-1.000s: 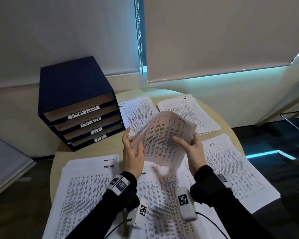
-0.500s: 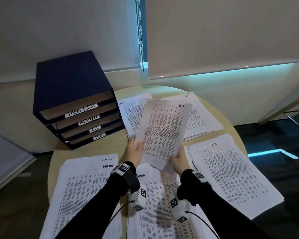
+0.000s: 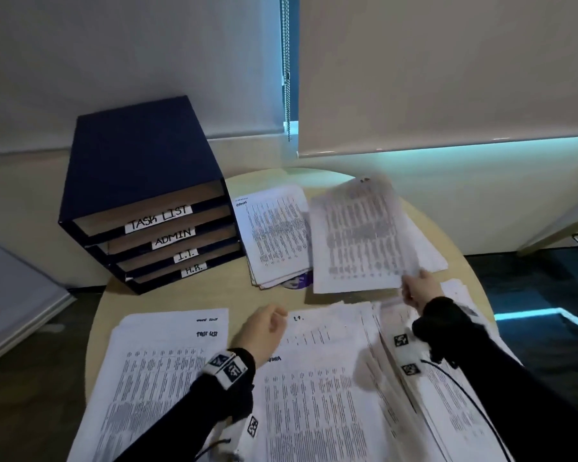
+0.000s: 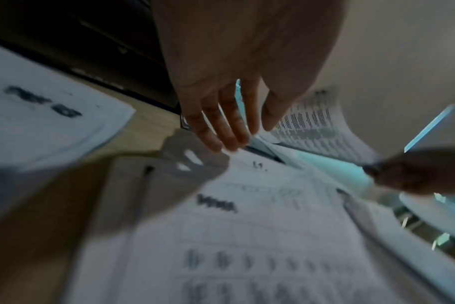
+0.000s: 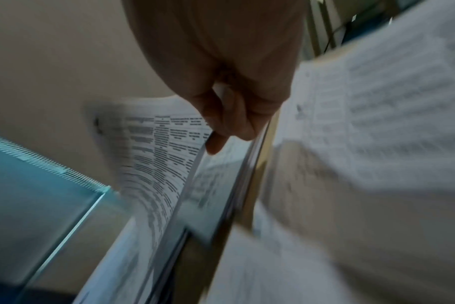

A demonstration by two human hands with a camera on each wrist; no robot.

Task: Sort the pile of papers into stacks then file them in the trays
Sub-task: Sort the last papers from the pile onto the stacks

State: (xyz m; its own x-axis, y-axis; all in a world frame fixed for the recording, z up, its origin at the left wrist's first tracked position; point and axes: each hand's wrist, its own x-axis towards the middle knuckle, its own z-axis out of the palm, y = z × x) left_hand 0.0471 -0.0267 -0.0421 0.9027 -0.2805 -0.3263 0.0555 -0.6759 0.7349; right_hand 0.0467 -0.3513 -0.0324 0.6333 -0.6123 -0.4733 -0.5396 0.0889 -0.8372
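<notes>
My right hand [image 3: 411,285] pinches the near right corner of one printed sheet [image 3: 357,235] between thumb and fingers, and the sheet hangs blurred over the far right stack [image 3: 431,258]. The right wrist view shows the same pinch by my right hand [image 5: 221,135] on the sheet [image 5: 153,148]. My left hand [image 3: 274,320] hovers with nothing in it over the near middle pile [image 3: 314,388]; in its wrist view the left hand's fingers [image 4: 231,131] are straight. The dark blue tray unit [image 3: 137,168], labelled TASK LIST, ADMIN, I.T. and H.R., stands at the far left.
The round wooden table [image 3: 197,295] also holds a far middle stack [image 3: 274,231], a near left stack marked TASK LIST [image 3: 167,368] and a near right stack [image 3: 454,388]. Something purple [image 3: 297,281] peeks out from under the far middle stack. Floor surrounds the table.
My left hand let go of the sheet and dropped back over the near middle pile. My right hand carried the sheet away to the right, over the far right stack.
</notes>
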